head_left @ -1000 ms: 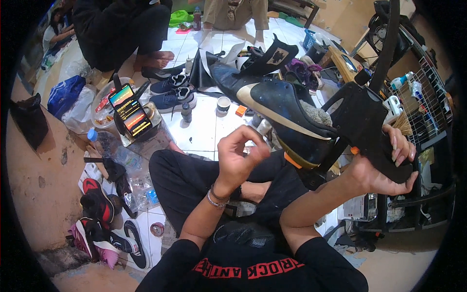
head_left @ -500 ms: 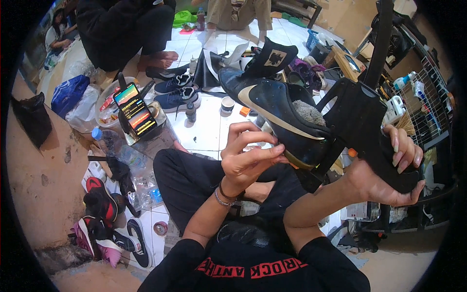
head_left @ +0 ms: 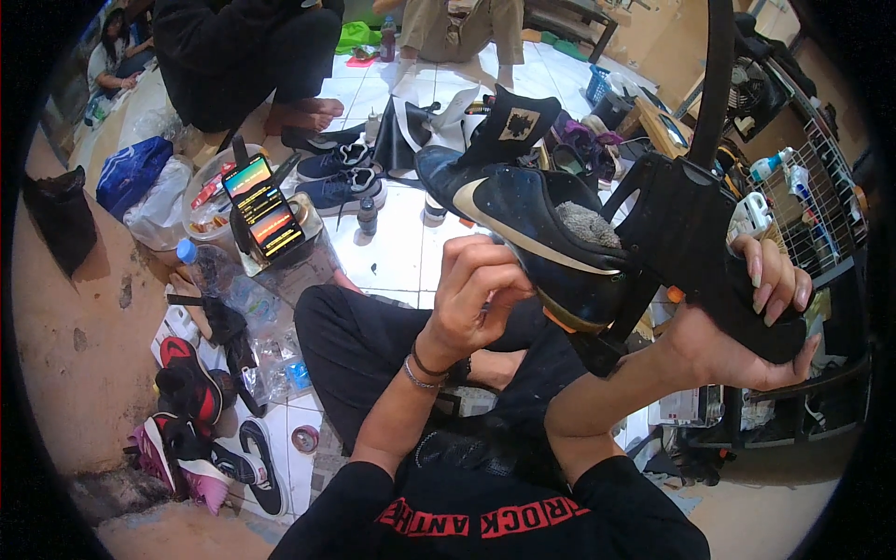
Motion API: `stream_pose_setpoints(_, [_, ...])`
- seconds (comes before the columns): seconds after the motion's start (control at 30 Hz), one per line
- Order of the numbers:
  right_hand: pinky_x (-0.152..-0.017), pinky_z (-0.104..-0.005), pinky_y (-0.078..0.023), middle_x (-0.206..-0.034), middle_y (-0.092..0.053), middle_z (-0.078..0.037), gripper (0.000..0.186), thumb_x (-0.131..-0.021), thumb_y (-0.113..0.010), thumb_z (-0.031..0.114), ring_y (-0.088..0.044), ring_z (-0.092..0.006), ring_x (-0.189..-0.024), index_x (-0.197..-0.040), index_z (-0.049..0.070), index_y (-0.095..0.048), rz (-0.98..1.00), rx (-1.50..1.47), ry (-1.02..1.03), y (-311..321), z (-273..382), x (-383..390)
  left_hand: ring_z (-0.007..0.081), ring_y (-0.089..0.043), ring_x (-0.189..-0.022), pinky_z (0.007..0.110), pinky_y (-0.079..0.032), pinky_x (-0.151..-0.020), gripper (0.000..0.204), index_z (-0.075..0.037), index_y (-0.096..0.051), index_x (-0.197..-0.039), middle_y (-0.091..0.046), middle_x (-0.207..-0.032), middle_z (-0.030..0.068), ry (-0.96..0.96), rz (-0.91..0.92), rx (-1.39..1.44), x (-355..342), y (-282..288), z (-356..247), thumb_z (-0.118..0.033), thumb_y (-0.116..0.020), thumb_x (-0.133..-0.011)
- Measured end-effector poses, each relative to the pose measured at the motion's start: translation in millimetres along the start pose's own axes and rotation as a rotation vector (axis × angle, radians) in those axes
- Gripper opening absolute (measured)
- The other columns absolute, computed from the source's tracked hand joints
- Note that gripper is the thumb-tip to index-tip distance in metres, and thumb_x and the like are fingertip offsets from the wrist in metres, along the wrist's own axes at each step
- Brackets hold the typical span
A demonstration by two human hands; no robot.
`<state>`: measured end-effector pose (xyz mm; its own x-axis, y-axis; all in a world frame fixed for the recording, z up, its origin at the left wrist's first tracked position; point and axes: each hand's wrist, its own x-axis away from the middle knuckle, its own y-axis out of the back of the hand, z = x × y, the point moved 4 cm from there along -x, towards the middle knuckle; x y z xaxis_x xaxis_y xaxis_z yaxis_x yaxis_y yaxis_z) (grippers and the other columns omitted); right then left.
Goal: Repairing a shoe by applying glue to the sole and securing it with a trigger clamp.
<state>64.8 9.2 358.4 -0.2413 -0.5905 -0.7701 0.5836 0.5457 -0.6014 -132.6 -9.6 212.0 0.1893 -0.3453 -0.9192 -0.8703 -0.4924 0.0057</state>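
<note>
A black leather sneaker [head_left: 523, 233] with a cream side stripe and grey fuzzy lining sits tilted on a black stand-like tool [head_left: 681, 233] with a long upright bar. My right hand [head_left: 756, 327] is closed round the tool's lower part, with thumb and fingers wrapped on it. My left hand [head_left: 471, 299] is raised at the underside of the shoe, fingers curled and thumb pinched near the sole's edge; what is between the fingertips is too small to make out.
Around me lie a phone [head_left: 259, 205], plastic bottles [head_left: 210, 271], dark sneakers [head_left: 341, 187], more shoes [head_left: 191, 383] at lower left, and bags [head_left: 159, 205]. Two people [head_left: 233, 56] [head_left: 457, 33] sit across, another [head_left: 112, 65] at far left. A wire rack [head_left: 798, 215] stands at right.
My left hand has moved up and right to the shoe's sole, its fingers now curling more tightly there. The shoe and tool have shifted slightly in my right hand.
</note>
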Motion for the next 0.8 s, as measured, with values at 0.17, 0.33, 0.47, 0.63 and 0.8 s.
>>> stream_pose_setpoints(0.17, [-0.069, -0.0282, -0.034, -0.064, -0.039, 0.003, 0.034, -0.075, -0.063, 0.041, -0.04, -0.0117, -0.062, -0.083, 0.012, -0.048, -0.016, -0.004, -0.021, 0.8, 0.7, -3.1, 0.0236, -0.05, -0.086, 0.035, -0.04, -0.078, 0.009, -0.005, -0.055, -0.088, -0.054, -0.089, 0.0079, -0.001, -0.023, -0.046, 2.8, 3.9, 7.6, -0.012, -0.059, -0.091])
stream_pose_setpoints(0.33, [-0.068, -0.0283, -0.034, -0.064, -0.039, 0.003, 0.034, -0.075, -0.063, 0.04, -0.04, -0.0117, -0.063, -0.084, 0.012, -0.048, -0.026, 0.024, -0.012, 3.3, 2.8, -1.5, 0.022, -0.048, -0.084, 0.033, -0.039, -0.078, 0.008, -0.003, -0.053, -0.091, -0.051, -0.092, 0.0099, 0.033, -0.019, -0.05, 9.2, 3.5, 17.8, -0.011, -0.055, -0.094])
stream_pose_setpoints(0.47, [-0.069, -0.0284, -0.034, -0.065, -0.039, 0.002, 0.034, -0.075, -0.063, 0.04, -0.04, -0.0116, -0.062, -0.085, 0.012, -0.047, -0.017, 0.0, -0.045, 6.5, 5.4, -3.9, 0.0201, -0.046, -0.084, 0.03, -0.039, -0.079, 0.01, -0.001, -0.049, -0.094, -0.048, -0.094, 0.0113, 0.104, -0.034, -0.054, 10.4, 10.0, 34.5, -0.01, -0.05, -0.096])
stream_pose_setpoints(0.63, [-0.077, -0.0315, -0.036, -0.066, -0.039, 0.0, 0.032, -0.069, -0.061, 0.036, -0.04, -0.0118, -0.063, -0.083, 0.012, -0.044, 0.034, 0.045, -0.075, 17.5, 15.0, -5.9, 0.0142, -0.044, -0.088, 0.025, -0.039, -0.083, 0.008, -0.001, -0.047, -0.096, -0.044, -0.1, 0.0075, 0.259, -0.192, -0.045, 25.1, 32.3, 88.0, -0.008, -0.046, -0.099])
stream_pose_setpoints(0.8, [-0.073, -0.0303, -0.034, -0.065, -0.038, 0.001, 0.034, -0.069, -0.061, 0.038, -0.039, -0.0118, -0.063, -0.082, 0.012, -0.044, 0.04, 0.127, -0.026, 22.6, 21.2, -1.9, 0.0106, -0.046, -0.072, 0.023, -0.042, -0.07, 0.025, -0.004, -0.05, -0.089, -0.049, -0.082, 0.0028, 0.566, -0.415, 0.162, 78.5, 37.5, 176.3, -0.023, -0.044, -0.103])
